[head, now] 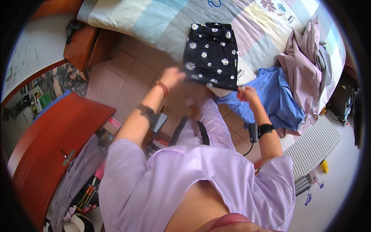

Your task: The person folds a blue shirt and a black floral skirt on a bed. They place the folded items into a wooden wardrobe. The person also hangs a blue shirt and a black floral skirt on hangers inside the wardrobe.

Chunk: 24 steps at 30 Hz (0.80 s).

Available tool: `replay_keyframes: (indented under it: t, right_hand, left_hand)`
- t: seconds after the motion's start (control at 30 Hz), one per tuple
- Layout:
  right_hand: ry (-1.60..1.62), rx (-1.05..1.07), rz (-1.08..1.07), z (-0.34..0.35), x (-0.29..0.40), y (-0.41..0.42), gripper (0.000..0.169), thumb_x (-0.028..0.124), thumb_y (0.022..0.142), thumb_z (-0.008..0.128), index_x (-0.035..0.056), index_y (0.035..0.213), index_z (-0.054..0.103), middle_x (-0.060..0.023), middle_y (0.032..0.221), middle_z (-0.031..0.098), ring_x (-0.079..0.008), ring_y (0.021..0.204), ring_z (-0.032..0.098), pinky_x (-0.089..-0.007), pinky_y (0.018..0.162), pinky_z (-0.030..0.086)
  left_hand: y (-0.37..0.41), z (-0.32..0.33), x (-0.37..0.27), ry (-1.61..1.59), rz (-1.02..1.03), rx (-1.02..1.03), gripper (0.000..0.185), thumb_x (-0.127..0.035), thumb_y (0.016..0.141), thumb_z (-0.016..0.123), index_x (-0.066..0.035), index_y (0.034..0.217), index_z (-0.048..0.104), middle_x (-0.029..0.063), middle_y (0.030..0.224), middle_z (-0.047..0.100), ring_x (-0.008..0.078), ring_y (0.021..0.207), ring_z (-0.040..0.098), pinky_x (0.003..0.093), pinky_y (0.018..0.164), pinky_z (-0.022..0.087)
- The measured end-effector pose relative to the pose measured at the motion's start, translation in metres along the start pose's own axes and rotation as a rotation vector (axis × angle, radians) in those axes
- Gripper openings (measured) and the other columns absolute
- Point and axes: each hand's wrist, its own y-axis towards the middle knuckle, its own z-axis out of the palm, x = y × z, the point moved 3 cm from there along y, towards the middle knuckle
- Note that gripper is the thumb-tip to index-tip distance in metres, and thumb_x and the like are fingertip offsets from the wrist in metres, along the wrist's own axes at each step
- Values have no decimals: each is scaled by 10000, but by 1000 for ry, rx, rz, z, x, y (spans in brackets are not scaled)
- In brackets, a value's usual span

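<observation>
A black garment with white daisies (213, 55) lies folded over the near edge of the bed, its upper part resting on the patchwork quilt (162, 20). My left hand (173, 76) is beside the garment's lower left corner; it is blurred, so its hold there cannot be made out. The fingers of my right hand (247, 94) pinch the lower right corner. Just right of the garment, a blue cloth garment (263, 95) hangs crumpled over the bed edge. Beyond it lies a heap of dusty-pink fabric (304, 63).
An orange-brown wooden cabinet (79, 43) stands at the bed's left end. A red-brown door (66, 124) with a metal handle is at the left, with clothes hanging beside it. A white ribbed panel (313, 145) stands at the lower right. Tiled floor (127, 66) shows between.
</observation>
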Motion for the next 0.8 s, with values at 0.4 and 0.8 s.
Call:
replay_keyframes:
  t: [0.4, 0.8]
  right_hand:
    - [-151, -484, -410, -34, 105, 186, 525, 205, 809, 791, 12, 1246, 576, -104, 933, 700, -168, 795, 664, -307, 708, 534]
    - [23, -259, -341, -12, 127, 207, 583, 353, 706, 882, -14, 1083, 632, -44, 870, 656, -126, 734, 600, -241, 648, 466]
  left_hand:
    - [158, -10, -83, 260, 333, -554, 669, -133, 755, 814, 8, 1315, 476, 184, 1285, 597, 266, 1194, 577, 373, 1024, 451]
    - [197, 5, -43, -451, 67, -219, 651, -267, 699, 891, 57, 1174, 586, 152, 1122, 667, 190, 996, 638, 311, 854, 521]
